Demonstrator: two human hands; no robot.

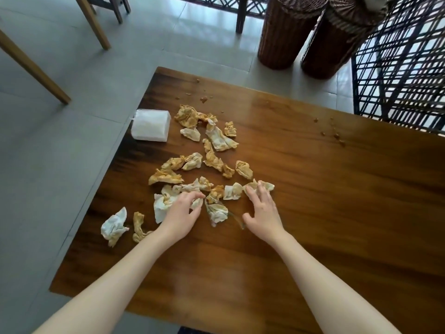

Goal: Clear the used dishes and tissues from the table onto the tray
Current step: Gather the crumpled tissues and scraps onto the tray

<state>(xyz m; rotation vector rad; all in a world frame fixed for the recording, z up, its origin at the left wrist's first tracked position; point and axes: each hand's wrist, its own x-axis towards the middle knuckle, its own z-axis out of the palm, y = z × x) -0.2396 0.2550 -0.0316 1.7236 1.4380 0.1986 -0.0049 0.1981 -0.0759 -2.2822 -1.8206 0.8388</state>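
Observation:
Several crumpled, orange-stained tissues [218, 138] lie scattered over the left half of the dark wooden table [337, 201]. My left hand [184, 214] rests on a white crumpled tissue [163, 203], fingers curled over it. My right hand [263, 209] lies spread with its fingertips on a stained tissue [263, 185]. Between the hands sits another stained tissue [216, 212] on what looks like a thin clear item [237, 219]. No tray and no dishes are in view.
A white tissue pack [151, 125] lies at the table's left edge. Food crumbs [336, 137] dot the far right and far side of the top. Two wicker stools [310, 32], a black lattice chair [404, 68] and wooden chair legs [29, 66] stand around on the tiled floor.

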